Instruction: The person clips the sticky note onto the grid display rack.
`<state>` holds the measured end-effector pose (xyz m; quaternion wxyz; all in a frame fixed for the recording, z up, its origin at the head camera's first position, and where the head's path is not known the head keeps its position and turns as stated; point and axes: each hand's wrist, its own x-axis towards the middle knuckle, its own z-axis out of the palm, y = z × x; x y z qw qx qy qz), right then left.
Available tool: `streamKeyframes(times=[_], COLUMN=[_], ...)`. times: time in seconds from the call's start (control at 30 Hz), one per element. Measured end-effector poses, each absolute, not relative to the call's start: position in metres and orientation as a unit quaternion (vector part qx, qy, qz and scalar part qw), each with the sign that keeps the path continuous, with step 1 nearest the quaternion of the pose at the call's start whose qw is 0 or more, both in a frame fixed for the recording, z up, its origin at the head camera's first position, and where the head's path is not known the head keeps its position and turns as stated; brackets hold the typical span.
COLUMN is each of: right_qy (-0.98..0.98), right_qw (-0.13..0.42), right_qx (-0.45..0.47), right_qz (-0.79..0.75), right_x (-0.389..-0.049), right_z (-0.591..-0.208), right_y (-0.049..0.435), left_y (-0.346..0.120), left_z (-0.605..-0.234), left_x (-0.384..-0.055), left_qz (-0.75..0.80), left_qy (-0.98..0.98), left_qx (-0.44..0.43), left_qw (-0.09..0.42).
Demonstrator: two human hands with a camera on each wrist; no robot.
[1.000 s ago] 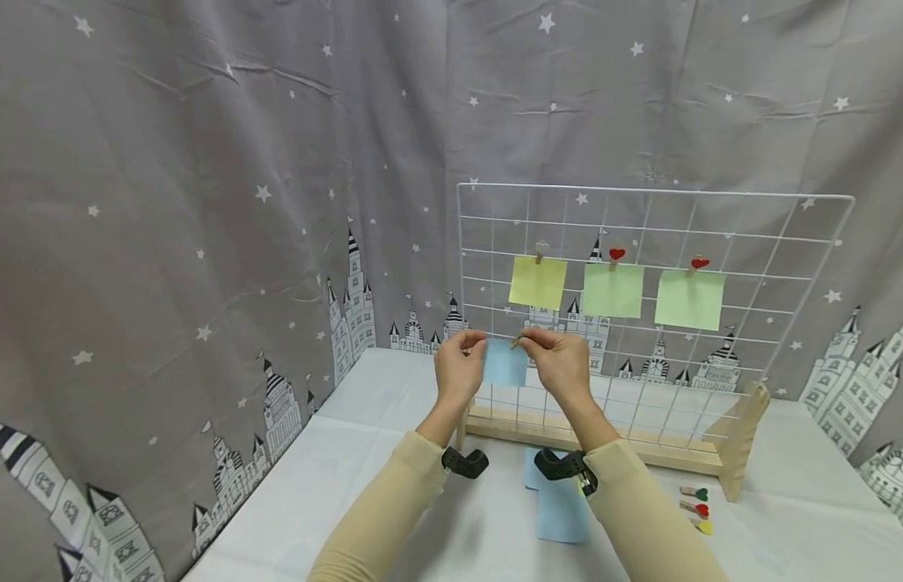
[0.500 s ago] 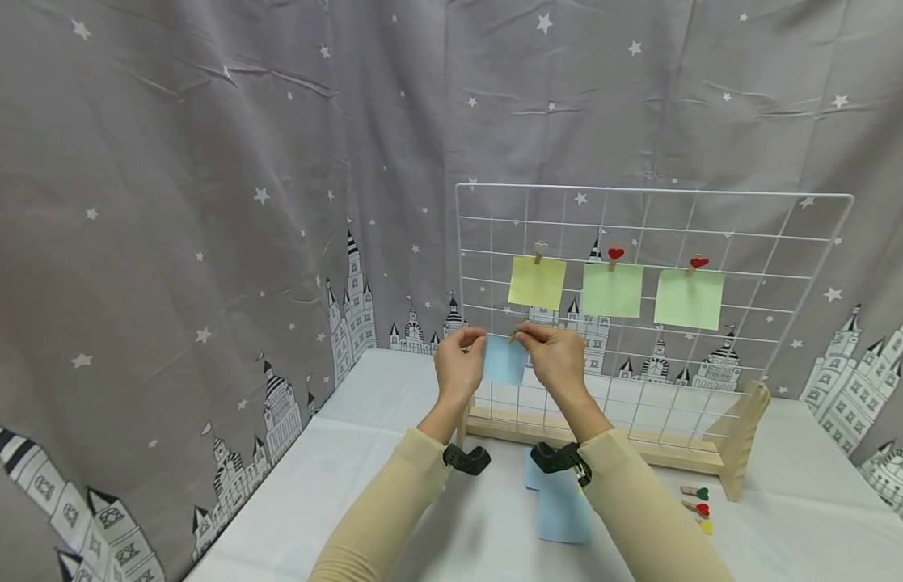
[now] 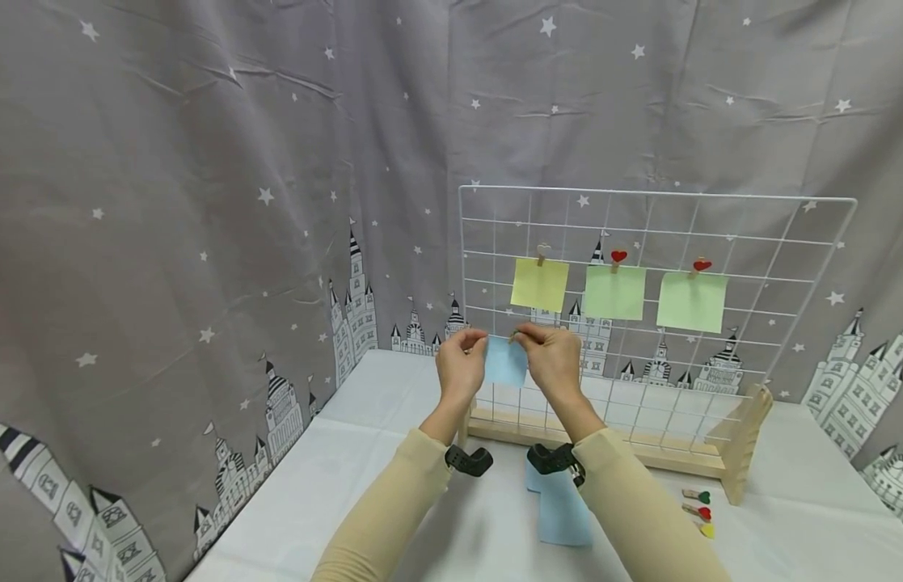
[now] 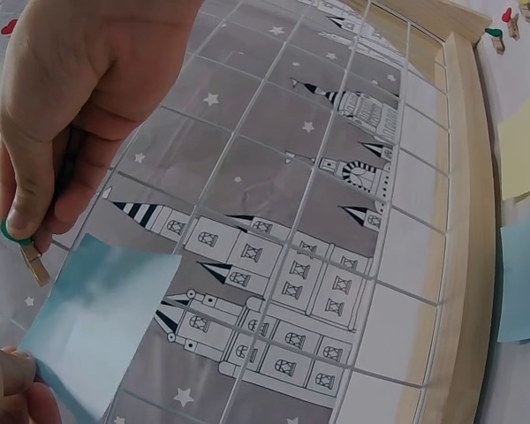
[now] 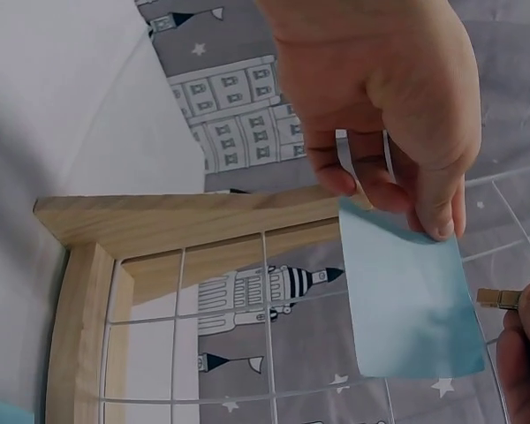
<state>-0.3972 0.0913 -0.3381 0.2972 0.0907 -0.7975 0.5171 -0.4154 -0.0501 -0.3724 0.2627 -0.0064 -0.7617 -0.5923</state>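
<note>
In the head view my left hand (image 3: 458, 368) pinches a blue paper note (image 3: 505, 361) at its edge, holding it in front of the lower left of a white wire grid (image 3: 655, 192). My right hand (image 3: 559, 362) holds a small wooden clothespin (image 4: 34, 261) with a green end between thumb and fingers. In the right wrist view the clothespin's tip points at the note's side edge, a small gap from it. Higher on the grid hang a yellow note (image 3: 540, 284) and two green notes (image 3: 614, 293), each under a heart-topped clothespin.
A wooden base (image 3: 669, 459) carries the grid on the white table (image 3: 364, 477). Several blue notes (image 3: 564, 517) lie before it, partly under my right forearm. To their right lie loose clothespins with green (image 3: 703, 497), red and yellow hearts. A grey castle-print curtain (image 3: 204, 162) hangs behind.
My right hand has shifted slightly left with the clothespin, towards the top of the blue note. My left hand and the note have stayed nearly still.
</note>
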Motion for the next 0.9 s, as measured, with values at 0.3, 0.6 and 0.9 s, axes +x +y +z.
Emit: streamKeyframes(times=[0.3,0.6,0.9], right_qy=[-0.804,-0.812,-0.834], right_qw=[0.303,0.327,0.355], right_qx=[0.089,0.115,0.139], right_qz=[0.504,0.47,0.398], right_x=[-0.399,-0.4,-0.403], right_z=[-0.338,-0.337,-0.339], right_y=[0.086,0.081,0.079], left_y=[-0.047,-0.046,-0.046], left_z=[-0.371,-0.371,-0.372], left_x=[-0.415,-0.414,-0.415], left_qz=[-0.605,-0.607,-0.607], left_qy=[-0.752,-0.748,-0.747], left_qx=[-0.007,-0.006,0.0], left_qw=[0.26,0.266,0.269])
